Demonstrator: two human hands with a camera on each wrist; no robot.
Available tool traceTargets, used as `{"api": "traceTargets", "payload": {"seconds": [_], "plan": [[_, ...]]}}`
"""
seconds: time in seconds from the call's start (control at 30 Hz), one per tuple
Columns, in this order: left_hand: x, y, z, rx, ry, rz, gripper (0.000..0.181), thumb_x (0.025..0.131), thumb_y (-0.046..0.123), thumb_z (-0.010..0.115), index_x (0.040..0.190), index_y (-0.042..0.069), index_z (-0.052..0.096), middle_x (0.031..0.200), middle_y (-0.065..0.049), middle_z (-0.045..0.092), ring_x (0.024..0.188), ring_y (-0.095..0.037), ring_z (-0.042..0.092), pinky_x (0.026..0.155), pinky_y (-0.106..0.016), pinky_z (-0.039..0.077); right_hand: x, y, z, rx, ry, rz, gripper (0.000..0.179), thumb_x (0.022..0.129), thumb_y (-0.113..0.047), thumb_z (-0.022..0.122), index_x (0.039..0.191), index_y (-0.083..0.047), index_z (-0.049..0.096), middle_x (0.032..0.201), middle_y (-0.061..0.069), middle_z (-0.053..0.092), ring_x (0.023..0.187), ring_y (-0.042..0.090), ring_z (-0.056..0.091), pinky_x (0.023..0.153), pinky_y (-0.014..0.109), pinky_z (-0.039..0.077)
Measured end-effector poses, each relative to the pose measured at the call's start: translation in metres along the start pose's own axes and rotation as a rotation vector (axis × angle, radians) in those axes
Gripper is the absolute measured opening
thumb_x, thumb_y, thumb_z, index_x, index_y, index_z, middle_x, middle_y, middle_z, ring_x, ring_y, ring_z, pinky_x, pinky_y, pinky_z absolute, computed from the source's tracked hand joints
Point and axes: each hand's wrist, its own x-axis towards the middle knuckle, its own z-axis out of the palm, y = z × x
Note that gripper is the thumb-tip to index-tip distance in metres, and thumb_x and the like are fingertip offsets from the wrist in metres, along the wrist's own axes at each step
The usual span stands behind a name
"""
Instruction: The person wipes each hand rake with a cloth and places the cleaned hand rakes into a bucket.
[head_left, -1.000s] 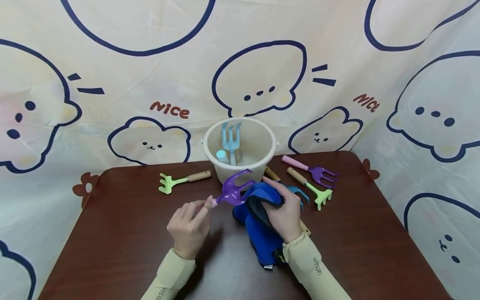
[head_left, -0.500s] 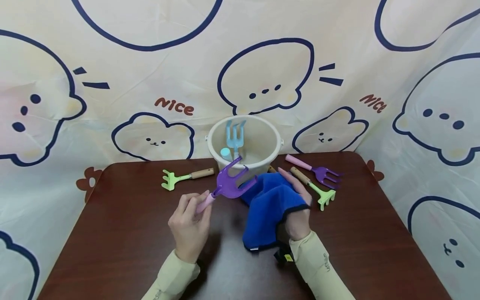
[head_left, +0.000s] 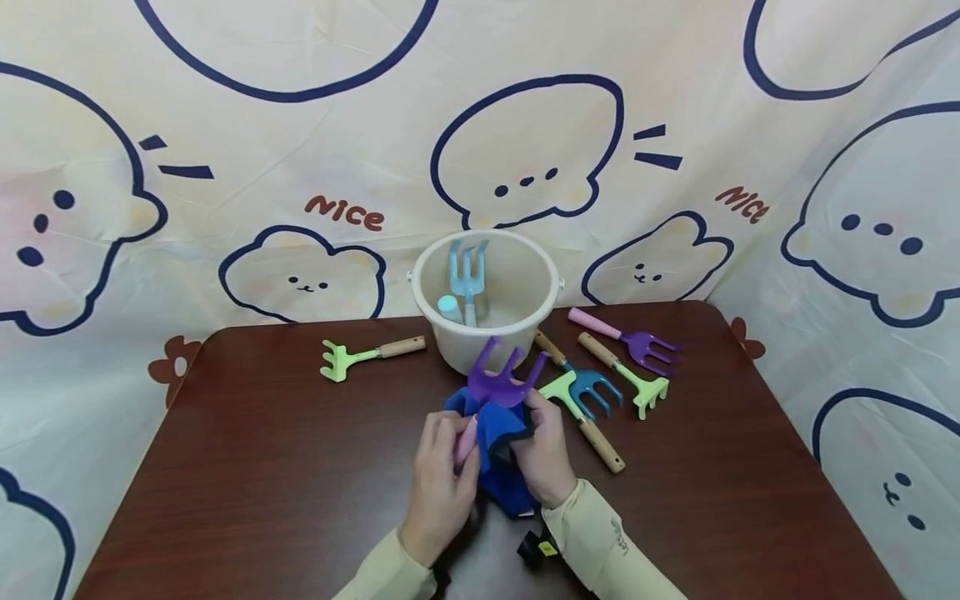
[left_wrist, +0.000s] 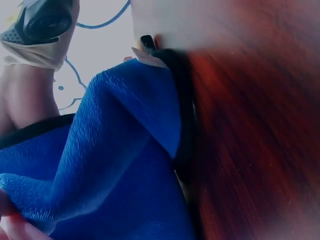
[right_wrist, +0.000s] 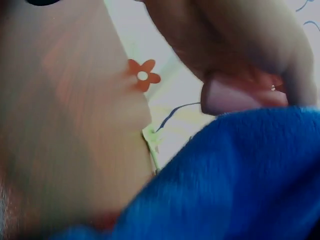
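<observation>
My left hand (head_left: pixel 438 483) grips the pink handle (right_wrist: pixel 230 97) of a small purple hand fork (head_left: pixel 495 388), its tines pointing away from me. A blue cloth (head_left: pixel 506 487) with black edging is bunched in my right hand (head_left: pixel 549 458), pressed up against the fork where the handle meets the head. In the left wrist view the cloth (left_wrist: pixel 115 145) hangs in folds over the table, the right hand's wrist (left_wrist: pixel 30 95) behind it. The cloth (right_wrist: pixel 230 170) hides most of my right fingers in the right wrist view.
A cream bucket (head_left: pixel 442 346) stands at the back edge, holding a light blue fork (head_left: pixel 467 282) and another light-blue-ended tool. Right of it lie a purple fork (head_left: pixel 648 350), a blue fork (head_left: pixel 592 390) and green rakes (head_left: pixel 645 392); another green rake (head_left: pixel 352 358) lies left.
My left hand has moved right with the purple fork, bringing it to the cloth. My right hand has turned and drawn the cloth left, uncovering the blue fork and a green rake.
</observation>
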Motion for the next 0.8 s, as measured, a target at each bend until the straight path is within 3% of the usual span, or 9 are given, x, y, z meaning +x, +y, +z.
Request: {"api": "traceTargets", "payload": {"seconds": [0.1, 0.2, 0.3, 0.37, 0.47, 0.53, 0.63, 0.8], "plan": [[0.001, -0.002, 0.002, -0.014, -0.023, 0.018, 0.029, 0.082, -0.005, 0.077, 0.103, 0.007, 0.062, 0.103, -0.006, 0.056, 0.087, -0.012, 0.056, 0.072, -0.027, 0.052, -0.001, -0.001, 0.001, 0.028, 0.063, 0.032, 0.033, 0.085, 0.018, 0.060, 0.116, 0.010, 0.069, 0.108, -0.002, 0.073, 0.101, 0.013, 0.064, 0.090, 0.025, 0.053], [0.007, -0.007, -0.002, -0.017, -0.099, 0.074, 0.025, 0.082, 0.006, 0.078, 0.100, 0.010, 0.061, 0.099, -0.002, 0.058, 0.085, -0.013, 0.055, 0.071, -0.026, 0.049, 0.001, 0.000, 0.000, 0.070, 0.095, 0.079, 0.030, 0.088, 0.014, 0.064, 0.117, 0.007, 0.070, 0.108, 0.000, 0.073, 0.103, 0.016, 0.065, 0.093, 0.026, 0.054], [0.016, -0.011, -0.011, -0.093, -0.163, 0.088, 0.021, 0.087, 0.011, 0.075, 0.103, 0.012, 0.062, 0.099, 0.000, 0.060, 0.085, -0.014, 0.057, 0.070, -0.027, 0.051, 0.004, -0.002, -0.002, 0.051, 0.091, 0.095, 0.036, 0.087, 0.011, 0.068, 0.122, 0.002, 0.070, 0.115, 0.007, 0.074, 0.107, 0.017, 0.067, 0.095, 0.026, 0.054], [0.022, -0.013, -0.019, -0.171, -0.169, 0.035, 0.016, 0.096, 0.012, 0.070, 0.111, 0.012, 0.064, 0.101, 0.000, 0.062, 0.086, -0.015, 0.060, 0.072, -0.028, 0.052, 0.004, -0.003, -0.003, 0.013, 0.054, 0.094, 0.041, 0.084, 0.011, 0.069, 0.124, 0.001, 0.070, 0.118, 0.011, 0.074, 0.108, 0.016, 0.068, 0.094, 0.025, 0.054], [0.027, -0.016, -0.026, -0.300, -0.100, -0.076, 0.013, 0.102, 0.006, 0.064, 0.114, 0.010, 0.066, 0.096, 0.000, 0.066, 0.080, -0.013, 0.061, 0.069, -0.027, 0.053, 0.003, -0.003, -0.003, -0.052, -0.037, 0.093, 0.047, 0.081, 0.012, 0.069, 0.127, -0.001, 0.070, 0.122, 0.016, 0.074, 0.110, 0.015, 0.068, 0.096, 0.025, 0.053], [0.029, -0.016, -0.028, -0.361, -0.075, -0.174, 0.010, 0.102, 0.009, 0.065, 0.110, 0.011, 0.069, 0.091, 0.000, 0.068, 0.075, -0.012, 0.061, 0.066, -0.024, 0.052, 0.002, -0.002, -0.002, -0.097, -0.106, 0.084, 0.050, 0.081, 0.012, 0.070, 0.129, -0.004, 0.070, 0.124, 0.014, 0.073, 0.113, 0.016, 0.068, 0.099, 0.026, 0.052], [0.030, -0.016, -0.030, -0.428, -0.072, -0.270, 0.003, 0.100, 0.012, 0.070, 0.101, 0.012, 0.072, 0.084, -0.001, 0.070, 0.068, -0.011, 0.061, 0.061, -0.023, 0.051, 0.000, -0.001, -0.002, -0.159, -0.172, 0.052, 0.052, 0.082, 0.011, 0.071, 0.131, -0.008, 0.069, 0.127, 0.010, 0.073, 0.118, 0.020, 0.067, 0.103, 0.029, 0.050], [0.032, -0.014, -0.033, -0.477, -0.068, -0.314, 0.005, 0.097, 0.012, 0.073, 0.098, 0.007, 0.074, 0.080, -0.005, 0.072, 0.069, -0.012, 0.065, 0.062, -0.026, 0.054, -0.002, -0.001, 0.002, -0.190, -0.177, 0.040, 0.051, 0.085, 0.008, 0.071, 0.132, -0.011, 0.069, 0.129, 0.006, 0.072, 0.122, 0.022, 0.066, 0.107, 0.031, 0.048]]}}
